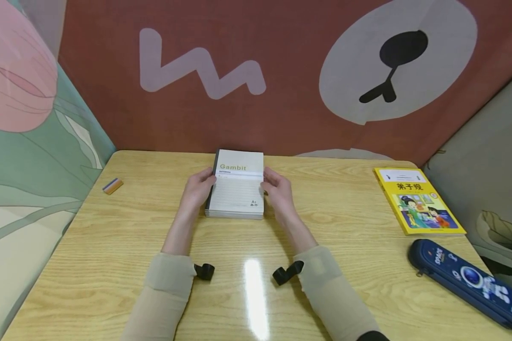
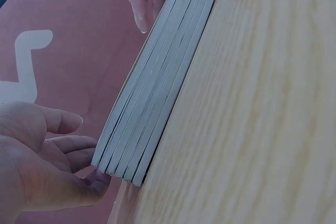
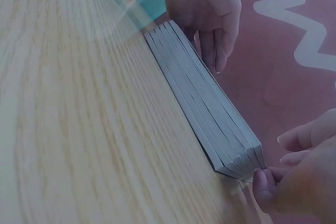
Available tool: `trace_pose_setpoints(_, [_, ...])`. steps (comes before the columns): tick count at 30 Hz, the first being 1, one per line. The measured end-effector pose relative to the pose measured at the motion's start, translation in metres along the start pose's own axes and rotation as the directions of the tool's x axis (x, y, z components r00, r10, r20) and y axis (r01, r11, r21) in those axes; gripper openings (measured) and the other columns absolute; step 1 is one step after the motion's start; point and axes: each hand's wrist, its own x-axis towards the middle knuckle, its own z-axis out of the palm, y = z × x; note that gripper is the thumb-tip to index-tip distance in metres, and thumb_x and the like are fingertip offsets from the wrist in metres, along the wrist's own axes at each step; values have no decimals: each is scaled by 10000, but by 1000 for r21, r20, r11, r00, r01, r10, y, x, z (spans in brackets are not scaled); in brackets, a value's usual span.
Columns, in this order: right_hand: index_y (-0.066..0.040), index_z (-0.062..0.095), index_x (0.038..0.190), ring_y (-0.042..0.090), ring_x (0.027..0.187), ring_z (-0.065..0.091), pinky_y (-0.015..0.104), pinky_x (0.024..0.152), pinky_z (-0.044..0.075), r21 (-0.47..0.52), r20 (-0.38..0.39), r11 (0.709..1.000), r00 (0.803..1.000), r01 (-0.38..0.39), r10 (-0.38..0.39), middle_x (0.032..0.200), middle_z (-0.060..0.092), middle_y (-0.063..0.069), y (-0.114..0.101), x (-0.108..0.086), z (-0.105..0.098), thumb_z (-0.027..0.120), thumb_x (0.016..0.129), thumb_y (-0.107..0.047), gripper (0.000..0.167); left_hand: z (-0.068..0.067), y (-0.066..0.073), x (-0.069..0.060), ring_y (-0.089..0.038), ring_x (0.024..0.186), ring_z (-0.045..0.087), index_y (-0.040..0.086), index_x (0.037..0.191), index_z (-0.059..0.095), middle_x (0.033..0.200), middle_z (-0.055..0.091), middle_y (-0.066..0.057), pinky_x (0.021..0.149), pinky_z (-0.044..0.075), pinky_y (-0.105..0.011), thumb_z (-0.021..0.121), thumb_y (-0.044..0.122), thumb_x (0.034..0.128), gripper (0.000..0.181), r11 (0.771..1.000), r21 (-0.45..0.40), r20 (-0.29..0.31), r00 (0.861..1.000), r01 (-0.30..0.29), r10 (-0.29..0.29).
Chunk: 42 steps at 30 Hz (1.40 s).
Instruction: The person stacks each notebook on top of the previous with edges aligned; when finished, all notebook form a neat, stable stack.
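A neat stack of several white notebooks (image 1: 236, 194) lies on the wooden table, the top cover printed "Gambit" and a dark spine along its left side. My left hand (image 1: 197, 190) is at the spine side, its fingertips against the stack. On the opposite side, my right hand (image 1: 278, 193) touches the edge with its fingertips. Both wrist views show the layered edges of the notebooks (image 2: 155, 85) between the left hand (image 2: 47, 156) and right hand (image 3: 302, 169). Neither hand wraps round the stack.
An eraser (image 1: 113, 186) with coloured stripes lies at the table's left. To the right are a yellow picture-covered book (image 1: 420, 201) and a dark blue pencil case (image 1: 469, 284) with space pictures. A red printed cloth (image 1: 290, 128) hangs behind the table (image 1: 123, 265).
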Motion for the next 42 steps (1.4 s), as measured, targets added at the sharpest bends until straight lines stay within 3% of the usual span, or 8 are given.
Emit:
trace_pose_setpoints(8, [-44, 444, 1546, 237, 1470, 466, 369, 1234, 400, 1, -9, 1000, 1000, -19, 19, 1570, 509, 124, 0, 0, -1, 550, 1010, -16, 547, 0, -3, 0, -252, 1604, 224, 54, 1595, 343, 1690, 318, -103, 1330, 194, -420, 447, 239, 1090, 547, 1000, -13, -5, 1000, -7, 7])
trace_pose_setpoints(19, [-51, 443, 1548, 229, 1465, 471, 365, 1226, 412, -8, -10, 999, 999, -33, 33, 1571, 509, 114, 1, -1, -2, 557, 1012, -26, 549, -1, -3, -1, -258, 1598, 244, 63, 1581, 383, 1683, 338, -95, 1328, 205, -423, 444, 251, 1090, 529, 1000, 10, -24, 999, 29, -28])
trace_pose_setpoints(42, [11, 507, 1486, 268, 1431, 511, 388, 1209, 432, -3, -38, 999, 999, -33, 33, 1535, 540, 158, -1, -1, -1, 548, 999, -12, 489, 0, -1, -2, -267, 1600, 231, 68, 1591, 356, 1686, 324, -100, 1325, 210, -429, 449, 249, 1087, 544, 998, 56, -18, 1000, 2, -1])
